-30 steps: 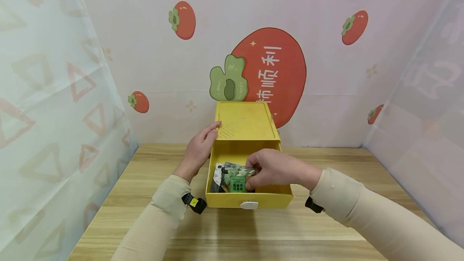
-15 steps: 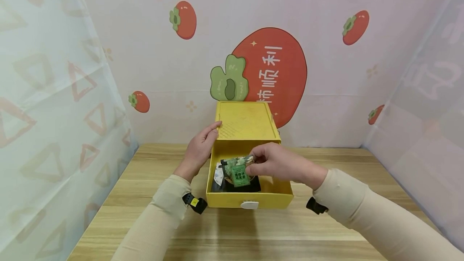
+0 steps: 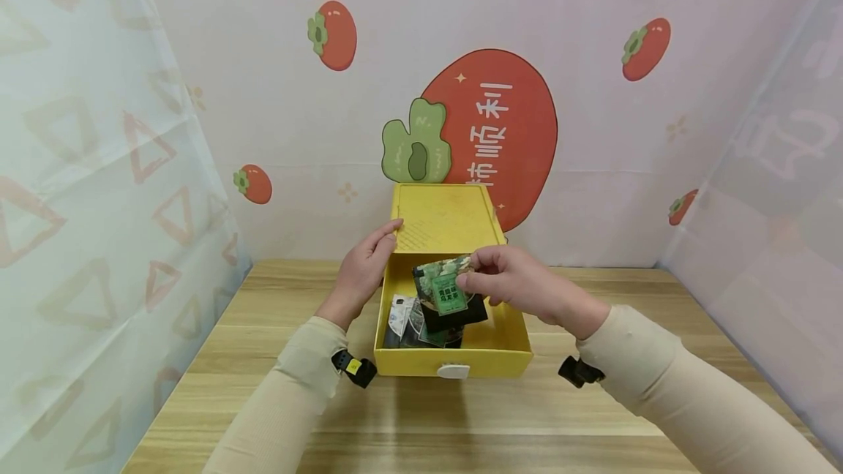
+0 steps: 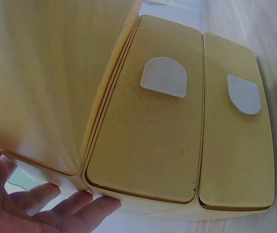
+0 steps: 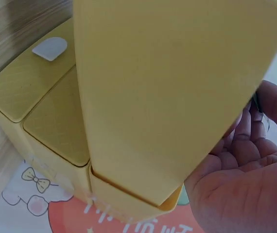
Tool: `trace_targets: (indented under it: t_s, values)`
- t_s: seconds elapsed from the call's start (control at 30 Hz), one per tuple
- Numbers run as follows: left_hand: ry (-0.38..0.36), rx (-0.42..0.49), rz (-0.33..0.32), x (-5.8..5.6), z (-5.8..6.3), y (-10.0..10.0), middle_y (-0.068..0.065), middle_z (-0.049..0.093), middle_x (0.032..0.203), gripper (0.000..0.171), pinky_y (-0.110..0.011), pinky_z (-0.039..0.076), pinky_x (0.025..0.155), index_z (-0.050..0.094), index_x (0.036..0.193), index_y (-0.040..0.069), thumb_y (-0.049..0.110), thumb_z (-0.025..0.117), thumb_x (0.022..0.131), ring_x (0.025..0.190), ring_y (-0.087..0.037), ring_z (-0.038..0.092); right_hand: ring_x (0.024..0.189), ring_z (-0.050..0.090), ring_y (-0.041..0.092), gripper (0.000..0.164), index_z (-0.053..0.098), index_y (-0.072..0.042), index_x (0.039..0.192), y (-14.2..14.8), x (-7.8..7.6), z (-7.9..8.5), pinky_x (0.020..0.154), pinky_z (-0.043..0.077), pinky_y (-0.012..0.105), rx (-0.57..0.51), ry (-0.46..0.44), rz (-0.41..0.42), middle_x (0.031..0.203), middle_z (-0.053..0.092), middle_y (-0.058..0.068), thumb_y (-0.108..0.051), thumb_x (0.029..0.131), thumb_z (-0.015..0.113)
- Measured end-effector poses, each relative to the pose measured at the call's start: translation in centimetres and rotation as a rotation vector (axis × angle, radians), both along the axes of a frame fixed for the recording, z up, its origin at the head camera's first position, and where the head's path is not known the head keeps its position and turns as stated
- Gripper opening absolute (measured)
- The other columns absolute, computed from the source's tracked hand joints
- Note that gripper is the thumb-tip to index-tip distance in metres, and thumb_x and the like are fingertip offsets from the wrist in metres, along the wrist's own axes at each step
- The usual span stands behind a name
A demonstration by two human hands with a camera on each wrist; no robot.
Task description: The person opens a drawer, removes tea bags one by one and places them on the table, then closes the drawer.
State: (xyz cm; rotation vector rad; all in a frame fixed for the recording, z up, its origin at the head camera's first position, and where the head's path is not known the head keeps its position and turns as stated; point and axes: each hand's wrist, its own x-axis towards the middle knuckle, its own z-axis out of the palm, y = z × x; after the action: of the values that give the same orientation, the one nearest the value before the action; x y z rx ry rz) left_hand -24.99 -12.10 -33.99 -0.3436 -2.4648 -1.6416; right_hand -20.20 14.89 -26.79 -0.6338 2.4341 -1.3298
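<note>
A yellow drawer cabinet stands against the back wall, its top drawer pulled out. Over the drawer, my right hand pinches a green and black tea sachet by its upper right corner, tilted. Other sachets lie in the drawer's left part, partly covered by the raised one. My left hand rests on the cabinet's left side, a fingertip at the top edge. In the left wrist view its fingers lie against the side wall. The right wrist view mostly hides the sachet behind the drawer wall.
Two lower drawers with white pulls are closed beneath the top one. The cabinet stands on a wooden table. Printed fabric walls enclose the table at the back and both sides.
My right hand has lifted the green and black tea sachet up out of the drawer, uncovering other sachets beneath. The left hand and cabinet have stayed in place.
</note>
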Motion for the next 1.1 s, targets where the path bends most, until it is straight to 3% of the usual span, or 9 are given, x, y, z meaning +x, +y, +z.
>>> trace_targets:
  t_s: [0.13,0.27,0.5,0.73,0.93,1.1]
  values:
    - [-0.006,0.003,0.0,0.0,0.0,0.0,0.004,0.05,0.159,0.046,-0.037,0.048,0.07,0.052,0.154,0.034,0.045,0.038,0.112,0.106,-0.03,0.059,0.084,0.056,0.025,0.025,0.062,-0.004,0.093,0.5,-0.2,0.1,0.078,0.055,0.04,-0.029,-0.02,-0.021,0.081,0.057,0.003,-0.026,0.103,0.067]
    - [-0.011,0.004,0.003,-0.1,0.0,0.0,0.007,0.05,0.158,0.045,-0.038,0.048,0.075,0.052,0.154,0.035,0.045,0.038,0.112,0.112,-0.028,0.059,0.087,0.056,0.025,0.026,0.061,-0.002,0.097,0.9,-0.3,0.3,0.079,0.055,0.039,-0.052,-0.031,-0.037,0.082,0.058,0.004,-0.027,0.106,0.064]
    - [-0.013,0.005,0.011,-0.1,0.0,0.0,0.008,0.051,0.157,0.045,-0.039,0.049,0.073,0.053,0.153,0.036,0.046,0.038,0.111,0.113,-0.027,0.058,0.088,0.069,0.022,0.03,0.063,0.003,0.116,1.7,-0.5,0.4,0.082,0.059,0.037,-0.106,-0.041,-0.067,0.102,0.073,0.008,-0.026,0.109,0.058]
    - [-0.014,0.006,0.01,-0.1,0.0,-0.1,0.007,0.05,0.158,0.045,-0.038,0.049,0.075,0.053,0.153,0.036,0.046,0.038,0.111,0.122,-0.024,0.056,0.089,0.068,0.019,0.038,0.061,0.004,0.126,2.4,-0.7,0.5,0.079,0.058,0.032,-0.127,-0.02,-0.129,0.109,0.071,0.011,-0.03,0.11,0.056]
    - [-0.016,0.018,0.008,-0.1,0.1,0.0,0.005,0.05,0.159,0.045,-0.034,0.049,0.069,0.053,0.153,0.035,0.045,0.039,0.111,0.104,-0.029,0.059,0.08,0.057,0.017,0.041,0.057,0.003,0.124,3.5,-1.1,1.0,0.066,0.045,0.029,-0.165,0.022,-0.201,0.1,0.066,0.006,-0.035,0.112,0.05]
    - [-0.01,0.024,0.005,-0.1,0.0,0.0,0.003,0.05,0.158,0.046,-0.034,0.048,0.064,0.053,0.154,0.033,0.044,0.04,0.111,0.088,-0.033,0.058,0.07,0.055,0.014,0.048,0.052,0.004,0.126,4.8,-1.6,1.1,0.061,0.044,0.026,-0.214,0.032,-0.255,0.093,0.065,0.001,-0.041,0.113,0.045]
